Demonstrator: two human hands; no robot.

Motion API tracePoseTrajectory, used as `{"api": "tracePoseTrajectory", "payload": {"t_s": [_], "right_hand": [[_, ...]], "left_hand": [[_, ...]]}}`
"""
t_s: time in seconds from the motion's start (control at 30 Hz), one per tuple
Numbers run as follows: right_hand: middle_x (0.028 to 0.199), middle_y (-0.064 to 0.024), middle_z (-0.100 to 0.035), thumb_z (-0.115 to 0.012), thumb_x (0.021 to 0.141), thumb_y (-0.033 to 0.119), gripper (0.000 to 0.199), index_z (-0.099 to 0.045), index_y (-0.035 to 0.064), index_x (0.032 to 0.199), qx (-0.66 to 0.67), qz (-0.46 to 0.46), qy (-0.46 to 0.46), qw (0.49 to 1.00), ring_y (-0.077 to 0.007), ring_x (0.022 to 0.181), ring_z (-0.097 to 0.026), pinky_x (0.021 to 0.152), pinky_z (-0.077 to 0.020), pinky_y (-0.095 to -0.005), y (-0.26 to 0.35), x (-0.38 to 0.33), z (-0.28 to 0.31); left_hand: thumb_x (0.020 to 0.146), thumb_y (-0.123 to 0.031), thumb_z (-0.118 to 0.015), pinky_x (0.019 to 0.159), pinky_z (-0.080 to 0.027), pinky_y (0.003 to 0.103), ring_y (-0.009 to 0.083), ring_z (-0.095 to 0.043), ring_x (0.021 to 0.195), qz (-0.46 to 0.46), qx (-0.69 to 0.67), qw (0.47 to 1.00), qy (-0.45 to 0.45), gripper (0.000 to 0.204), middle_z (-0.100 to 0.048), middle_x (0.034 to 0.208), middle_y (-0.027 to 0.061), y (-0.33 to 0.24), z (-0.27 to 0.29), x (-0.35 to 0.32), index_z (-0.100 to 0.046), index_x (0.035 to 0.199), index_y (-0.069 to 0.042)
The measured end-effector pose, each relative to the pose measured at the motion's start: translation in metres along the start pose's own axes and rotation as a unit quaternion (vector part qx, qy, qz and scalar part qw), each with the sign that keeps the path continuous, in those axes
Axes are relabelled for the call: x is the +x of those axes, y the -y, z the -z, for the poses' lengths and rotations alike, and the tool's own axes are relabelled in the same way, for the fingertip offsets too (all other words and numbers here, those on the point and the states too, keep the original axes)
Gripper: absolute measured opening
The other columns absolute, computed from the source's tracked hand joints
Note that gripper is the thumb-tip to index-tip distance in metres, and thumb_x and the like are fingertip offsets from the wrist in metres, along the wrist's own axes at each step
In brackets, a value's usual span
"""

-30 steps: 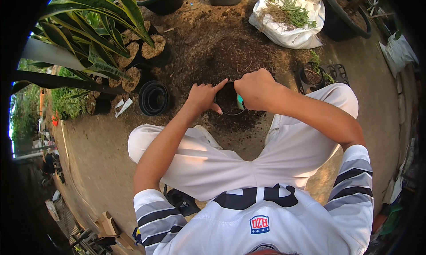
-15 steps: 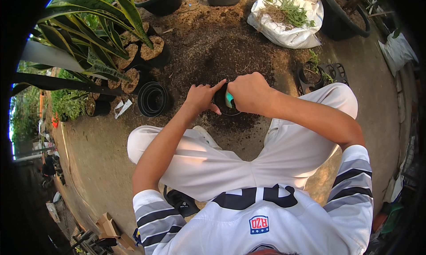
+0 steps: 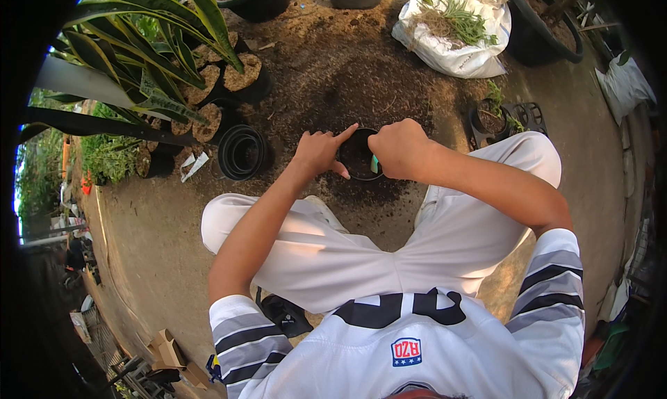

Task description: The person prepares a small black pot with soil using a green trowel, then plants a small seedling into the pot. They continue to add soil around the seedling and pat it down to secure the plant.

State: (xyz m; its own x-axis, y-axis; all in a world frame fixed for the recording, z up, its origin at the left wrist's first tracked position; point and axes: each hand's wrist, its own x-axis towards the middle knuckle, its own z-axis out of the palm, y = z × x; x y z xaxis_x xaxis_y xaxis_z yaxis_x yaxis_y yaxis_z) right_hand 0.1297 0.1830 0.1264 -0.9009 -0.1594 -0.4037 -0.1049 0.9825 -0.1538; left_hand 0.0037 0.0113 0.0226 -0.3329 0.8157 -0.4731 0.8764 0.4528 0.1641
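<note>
Between my knees a round black plant pot [image 3: 360,178] stands on soil-strewn ground, with dark soil visible inside. My left hand [image 3: 319,152] holds the pot's left side, thumb and forefinger stretched around its rim. My right hand [image 3: 399,149] is closed in a fist over the pot's right side, around a green-handled tool [image 3: 375,164]. Only a bit of green shows below the fingers; the tool's working end is hidden, so I cannot tell its exact kind.
Nested black pots [image 3: 242,153] stand to the left, below potted snake plants [image 3: 139,44]. A white sack [image 3: 483,62] with pulled greenery lies at the far right. Nearer on the right are a small potted plant [image 3: 490,117] and a black tray [image 3: 531,117].
My right hand has shifted slightly right and tilted, so less of the green handle shows and more of the pot's inside is visible. My left hand stays at the rim.
</note>
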Motion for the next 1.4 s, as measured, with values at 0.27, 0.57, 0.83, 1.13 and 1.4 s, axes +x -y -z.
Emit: {"api": "tracePoseTrajectory", "payload": {"t_s": [0.27, 0.57, 0.83, 1.13, 1.4], "right_hand": [[0.076, -0.0172, -0.073, -0.072, 0.071, 0.013, 0.012, -0.075, 0.0045, 0.079, 0.026, 0.001, -0.04, 0.999, -0.0347, 0.075, -0.074, 0.064, -0.0581, -0.0446, -0.008, -0.001, 0.001], [0.082, -0.0178, -0.075, -0.073, 0.078, 0.018, 0.016, -0.077, 0.0053, 0.087, 0.069, -0.036, -0.03, 0.997, -0.035, 0.081, -0.075, 0.069, -0.0595, -0.046, -0.011, 0.002, 0.005], [0.093, -0.0163, -0.078, -0.076, 0.076, 0.019, 0.021, -0.078, 0.007, 0.093, 0.053, -0.001, -0.031, 0.998, -0.0321, 0.089, -0.077, 0.072, -0.06, -0.0439, -0.002, 0.01, -0.008], [0.109, -0.0059, -0.077, -0.072, 0.086, 0.026, 0.03, -0.078, 0.0132, 0.113, 0.011, -0.008, 0.073, 0.997, -0.0269, 0.099, -0.074, 0.072, -0.0578, -0.0452, 0.027, -0.003, -0.018], [0.084, -0.0035, -0.075, -0.073, 0.078, 0.017, 0.015, -0.08, 0.012, 0.091, 0.198, -0.205, -0.053, 0.957, -0.0206, 0.078, -0.074, 0.046, -0.0444, -0.0362, 0.102, -0.007, -0.061]], "left_hand": [[0.059, -0.063, -0.086, 0.089, -0.05, 0.052, 0.0346, -0.069, 0.107, -0.004, 0.004, 1.0, -0.017, 0.126, -0.072, 0.11, 0.013, 0.004, -0.007, 0.003, -0.021, 0.164, -0.036], [0.056, -0.066, -0.086, 0.088, -0.05, 0.052, 0.0335, -0.07, 0.105, -0.021, 0.016, 0.998, -0.054, 0.129, -0.073, 0.107, 0.0123, 0.008, -0.013, 0.007, -0.022, 0.164, -0.037], [0.053, -0.059, -0.09, 0.091, -0.052, 0.053, 0.0362, -0.068, 0.112, -0.028, 0.004, 0.997, -0.074, 0.131, -0.072, 0.116, 0.0152, 0.015, -0.008, 0.007, -0.023, 0.164, -0.037], [0.053, -0.042, -0.098, 0.088, -0.054, 0.054, 0.0351, -0.071, 0.105, -0.034, 0.017, 0.999, -0.026, 0.137, -0.073, 0.112, 0.0127, 0.015, -0.023, 0.02, -0.019, 0.165, -0.034], [0.061, -0.022, -0.094, 0.087, -0.055, 0.055, 0.0392, -0.07, 0.105, -0.046, 0.019, 0.999, -0.017, 0.127, -0.071, 0.114, 0.0156, 0.008, -0.008, 0.021, -0.02, 0.164, -0.033]]}}
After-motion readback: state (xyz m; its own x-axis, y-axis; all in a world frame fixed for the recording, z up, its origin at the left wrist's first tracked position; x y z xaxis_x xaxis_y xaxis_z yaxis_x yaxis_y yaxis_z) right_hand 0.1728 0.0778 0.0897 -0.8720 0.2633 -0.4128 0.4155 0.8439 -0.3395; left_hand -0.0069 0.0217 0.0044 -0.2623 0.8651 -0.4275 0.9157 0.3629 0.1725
